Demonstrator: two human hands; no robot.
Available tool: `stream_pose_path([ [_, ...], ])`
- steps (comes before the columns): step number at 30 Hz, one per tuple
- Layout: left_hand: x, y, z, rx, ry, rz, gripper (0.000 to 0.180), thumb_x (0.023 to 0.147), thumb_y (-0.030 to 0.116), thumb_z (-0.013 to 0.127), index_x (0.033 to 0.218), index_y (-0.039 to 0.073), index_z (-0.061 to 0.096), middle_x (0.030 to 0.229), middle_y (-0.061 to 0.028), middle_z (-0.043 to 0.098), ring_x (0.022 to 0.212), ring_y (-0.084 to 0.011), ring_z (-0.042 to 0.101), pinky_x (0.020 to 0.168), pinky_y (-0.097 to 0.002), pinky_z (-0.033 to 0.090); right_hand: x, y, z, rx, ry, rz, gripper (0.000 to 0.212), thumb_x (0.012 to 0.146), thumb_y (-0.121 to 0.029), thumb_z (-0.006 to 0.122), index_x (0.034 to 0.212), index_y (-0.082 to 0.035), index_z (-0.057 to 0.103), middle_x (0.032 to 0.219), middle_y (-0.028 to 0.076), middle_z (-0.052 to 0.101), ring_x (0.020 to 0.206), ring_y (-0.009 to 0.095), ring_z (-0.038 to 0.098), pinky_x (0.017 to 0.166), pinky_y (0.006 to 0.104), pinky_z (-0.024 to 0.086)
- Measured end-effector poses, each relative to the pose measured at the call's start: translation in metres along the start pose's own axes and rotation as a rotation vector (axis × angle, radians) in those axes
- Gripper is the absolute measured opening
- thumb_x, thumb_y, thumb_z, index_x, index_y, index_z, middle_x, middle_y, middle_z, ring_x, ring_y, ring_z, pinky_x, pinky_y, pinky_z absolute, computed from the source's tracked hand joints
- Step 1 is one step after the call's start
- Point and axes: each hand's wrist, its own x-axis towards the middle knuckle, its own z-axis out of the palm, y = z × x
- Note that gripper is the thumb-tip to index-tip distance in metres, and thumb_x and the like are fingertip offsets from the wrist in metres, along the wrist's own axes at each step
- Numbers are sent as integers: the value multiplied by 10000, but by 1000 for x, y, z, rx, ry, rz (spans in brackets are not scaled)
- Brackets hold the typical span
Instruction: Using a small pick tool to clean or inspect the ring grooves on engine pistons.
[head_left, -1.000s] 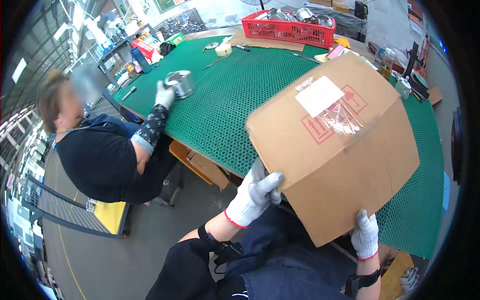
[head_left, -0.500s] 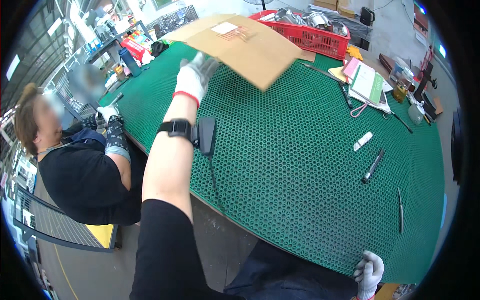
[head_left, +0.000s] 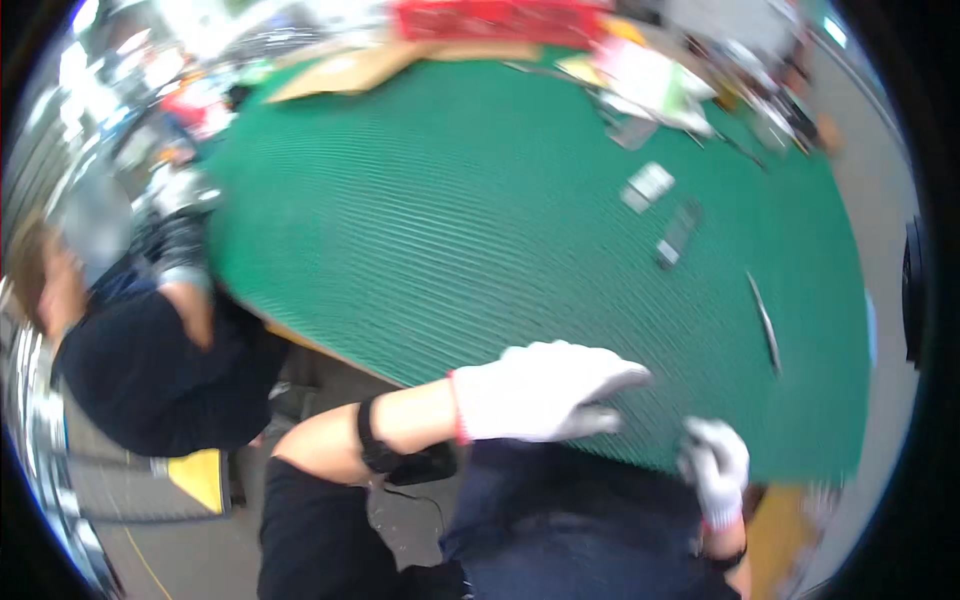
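My left hand (head_left: 555, 390), in a white glove with a red cuff, hangs over the near edge of the green mat (head_left: 430, 230). Its fingers point right, the thumb stands apart from them, and nothing shows between. To its right, my right hand (head_left: 716, 468), gloved in white too, is by the near edge of the table. Its fingers are loosely bent and apart, with no object visible in them. Motion blurs both hands. A flat piece of brown cardboard (head_left: 350, 72) lies at the far left of the mat.
A white block-like item (head_left: 648, 186), a dark marker (head_left: 680, 235) and a thin grey tool (head_left: 764, 322) lie at right. Behind are a red crate (head_left: 500, 22), papers (head_left: 650, 80) and jars. A co-worker (head_left: 150, 370) sits at the left edge.
My left hand has let go of the cardboard and come back from the far side to the near edge, close to my right hand. The cardboard now lies flat. The view has shifted.
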Motion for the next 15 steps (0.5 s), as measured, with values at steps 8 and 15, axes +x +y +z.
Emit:
stream_pose_path([
  [8, 58, 78, 50, 330, -340, 243, 500, 790, 239, 686, 1234, 48, 562, 1184, -153, 615, 1068, -353, 606, 908, -443, 490, -94, 53, -77, -273, 177, -23, 269, 856, -203, 679, 1108, -109, 680, 854, 100, 674, 763, 301, 650, 673, 387, 514],
  [15, 136, 111, 114, 530, -376, 415, 744, 592, 129, 790, 1290, 102, 532, 1341, -140, 505, 1235, -372, 497, 997, -460, 441, -354, 206, -97, -449, 283, 1101, 400, 926, -380, 540, 1170, -81, 644, 1066, 206, 672, 1016, 380, 630, 899, 424, 483],
])
